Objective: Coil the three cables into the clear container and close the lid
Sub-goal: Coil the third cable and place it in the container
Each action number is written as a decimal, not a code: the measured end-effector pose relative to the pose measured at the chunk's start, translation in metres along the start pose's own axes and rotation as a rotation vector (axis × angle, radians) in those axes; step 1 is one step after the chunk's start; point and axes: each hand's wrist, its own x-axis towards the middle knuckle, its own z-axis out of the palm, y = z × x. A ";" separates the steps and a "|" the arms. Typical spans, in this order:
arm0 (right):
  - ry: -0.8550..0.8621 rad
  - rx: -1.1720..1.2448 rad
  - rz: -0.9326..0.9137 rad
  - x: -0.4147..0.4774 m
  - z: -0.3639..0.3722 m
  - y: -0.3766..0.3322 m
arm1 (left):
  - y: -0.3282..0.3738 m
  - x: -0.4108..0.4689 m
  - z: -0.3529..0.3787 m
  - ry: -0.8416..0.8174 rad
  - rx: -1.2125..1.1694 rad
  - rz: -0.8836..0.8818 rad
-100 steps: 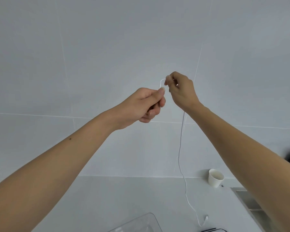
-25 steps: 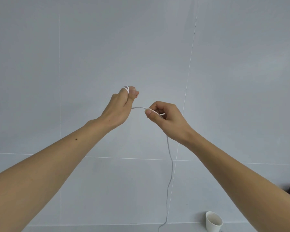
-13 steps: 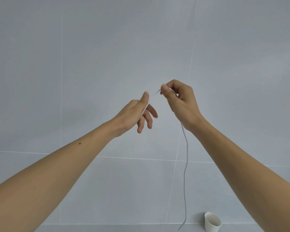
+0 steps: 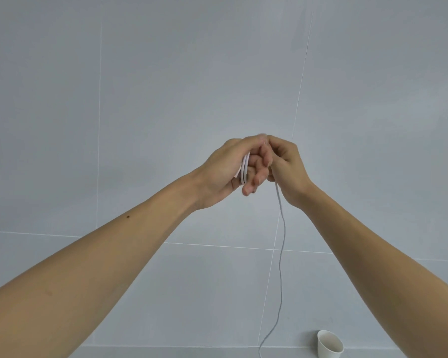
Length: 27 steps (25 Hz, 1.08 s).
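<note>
Both hands are raised in front of the tiled wall, touching each other. My left hand (image 4: 233, 169) has several loops of a thin white cable (image 4: 282, 241) wound around its fingers. My right hand (image 4: 287, 166) pinches the same cable just beside the left fingertips. From the right hand the loose length hangs straight down and runs out of the bottom of the frame. The clear container, its lid and the other cables are out of view.
A small white paper cup (image 4: 329, 344) stands at the bottom right by the wall. A strip of grey counter (image 4: 166, 353) shows along the bottom edge. The grey tiled wall (image 4: 166, 99) fills the background.
My right hand has carried the cable over to the left fingers and the hands have closed together. More loops sit on the left hand. The view has stayed tilted up, away from the counter.
</note>
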 end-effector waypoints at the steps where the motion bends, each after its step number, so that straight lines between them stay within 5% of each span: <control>1: -0.014 -0.016 0.011 -0.001 0.002 0.003 | 0.001 0.001 0.000 0.030 -0.051 0.022; 12: -0.168 -0.168 0.030 -0.024 0.029 0.006 | -0.009 0.015 -0.025 0.209 -0.342 0.185; 20: -0.192 -0.219 0.079 -0.029 0.023 -0.001 | -0.020 0.026 -0.032 0.338 -0.076 0.169; 27: -0.175 -0.172 0.104 -0.028 0.012 -0.010 | -0.027 0.023 -0.051 0.496 0.399 0.223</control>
